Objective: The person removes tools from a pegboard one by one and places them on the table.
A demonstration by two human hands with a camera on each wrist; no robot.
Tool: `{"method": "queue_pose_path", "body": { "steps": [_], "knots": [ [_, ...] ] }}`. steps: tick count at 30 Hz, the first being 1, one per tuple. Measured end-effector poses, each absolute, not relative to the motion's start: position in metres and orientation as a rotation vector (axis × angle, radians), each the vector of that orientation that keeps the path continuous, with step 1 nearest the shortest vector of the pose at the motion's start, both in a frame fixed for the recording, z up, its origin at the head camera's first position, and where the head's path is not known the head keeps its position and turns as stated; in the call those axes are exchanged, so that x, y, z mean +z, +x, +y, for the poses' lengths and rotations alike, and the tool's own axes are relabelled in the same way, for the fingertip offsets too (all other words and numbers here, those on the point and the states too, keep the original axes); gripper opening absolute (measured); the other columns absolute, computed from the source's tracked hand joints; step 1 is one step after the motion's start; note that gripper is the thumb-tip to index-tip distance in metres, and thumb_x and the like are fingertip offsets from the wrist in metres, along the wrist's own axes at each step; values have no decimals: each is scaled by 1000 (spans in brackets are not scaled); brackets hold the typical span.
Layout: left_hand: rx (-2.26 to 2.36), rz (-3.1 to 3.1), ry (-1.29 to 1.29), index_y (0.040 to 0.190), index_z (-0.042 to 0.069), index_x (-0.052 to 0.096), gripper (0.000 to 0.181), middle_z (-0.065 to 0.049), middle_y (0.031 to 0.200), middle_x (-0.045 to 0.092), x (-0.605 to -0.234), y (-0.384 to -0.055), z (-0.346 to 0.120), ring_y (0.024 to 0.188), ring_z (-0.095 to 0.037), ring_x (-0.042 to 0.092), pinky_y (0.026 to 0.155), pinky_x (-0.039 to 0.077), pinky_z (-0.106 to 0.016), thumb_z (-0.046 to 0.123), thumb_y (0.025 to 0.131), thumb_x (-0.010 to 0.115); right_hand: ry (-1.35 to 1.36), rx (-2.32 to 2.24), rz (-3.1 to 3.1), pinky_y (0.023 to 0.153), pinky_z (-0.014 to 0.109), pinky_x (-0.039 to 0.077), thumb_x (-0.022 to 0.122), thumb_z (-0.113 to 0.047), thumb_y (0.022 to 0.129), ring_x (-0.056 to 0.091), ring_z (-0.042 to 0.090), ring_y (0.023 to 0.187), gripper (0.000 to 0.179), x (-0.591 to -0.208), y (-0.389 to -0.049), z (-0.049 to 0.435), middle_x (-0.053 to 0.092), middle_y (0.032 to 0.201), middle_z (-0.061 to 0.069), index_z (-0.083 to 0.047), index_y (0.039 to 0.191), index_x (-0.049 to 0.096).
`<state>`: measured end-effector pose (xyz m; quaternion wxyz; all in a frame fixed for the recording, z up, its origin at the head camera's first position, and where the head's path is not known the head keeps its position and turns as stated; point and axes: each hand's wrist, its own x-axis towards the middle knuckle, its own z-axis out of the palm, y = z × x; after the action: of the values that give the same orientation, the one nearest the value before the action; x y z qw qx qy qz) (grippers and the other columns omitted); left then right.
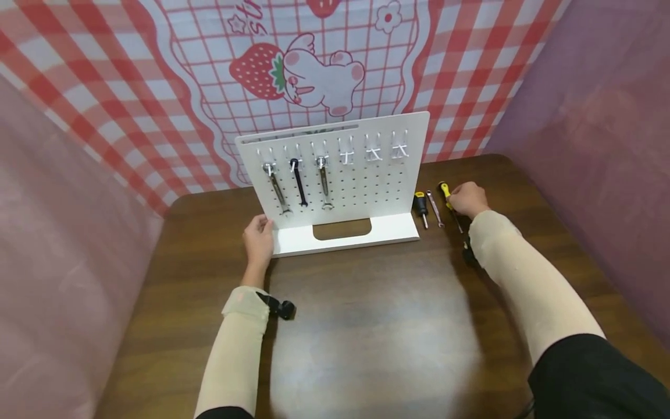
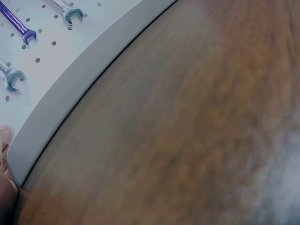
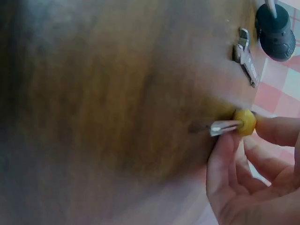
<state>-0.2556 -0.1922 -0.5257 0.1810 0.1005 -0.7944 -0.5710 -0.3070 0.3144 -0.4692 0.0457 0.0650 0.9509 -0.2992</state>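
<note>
A white pegboard stand [image 1: 348,235] stands on the table, with three wrenches hanging on its left hooks: a silver one [image 1: 277,189], a dark one [image 1: 299,185] and another silver one [image 1: 324,183]. My left hand [image 1: 258,240] grips the lower left end of the stand; only a bit of its fingers [image 2: 3,147] shows in the left wrist view. At the right, my right hand [image 1: 469,199] pinches a long yellow screwdriver [image 1: 445,189] by its handle. The screwdriver's yellow collar [image 3: 245,123] and metal shaft point away from the fingers in the right wrist view.
Between the stand and my right hand lie a short black-and-yellow screwdriver [image 1: 421,203] and a small silver wrench [image 1: 434,208]. Three bare hooks [image 1: 373,152] line the board's upper right. Checked cloth [image 1: 466,87] hangs behind the wooden table [image 1: 361,308].
</note>
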Motion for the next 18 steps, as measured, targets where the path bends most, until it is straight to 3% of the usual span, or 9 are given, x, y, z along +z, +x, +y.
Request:
{"method": "queue_pose_path", "body": {
  "steps": [3,7,11,18],
  "knots": [
    [-1628,-2224,271,116,-8,66,22,-25,116,67,-528,-258,-189,113,-36,63,99,50,-44,7,100,61,191,-853,2942,83,54,49,55,-21,92,56,44,99,39,-463,-304,316,64,114,30,11,113,66],
    [-1643,-2227,268,117,-8,65,23,-26,116,67,-527,-257,-187,114,-36,63,100,49,-44,7,100,60,215,-933,2983,89,58,47,52,-21,94,55,47,106,43,-452,-295,306,61,121,32,11,121,61],
    [-1644,-2232,281,117,-8,65,23,-26,117,67,-527,-255,-188,114,-36,62,100,49,-44,7,100,61,181,-1233,3064,83,47,47,52,-17,98,56,37,100,35,-441,-284,274,64,114,26,5,122,63],
    [-1638,-2211,272,115,-9,65,22,-27,116,67,-526,-256,-191,113,-37,63,100,49,-44,6,100,62,-160,-1843,3028,68,19,44,59,-7,96,56,11,79,17,-434,-262,196,69,93,15,2,101,73]
  ]
}}
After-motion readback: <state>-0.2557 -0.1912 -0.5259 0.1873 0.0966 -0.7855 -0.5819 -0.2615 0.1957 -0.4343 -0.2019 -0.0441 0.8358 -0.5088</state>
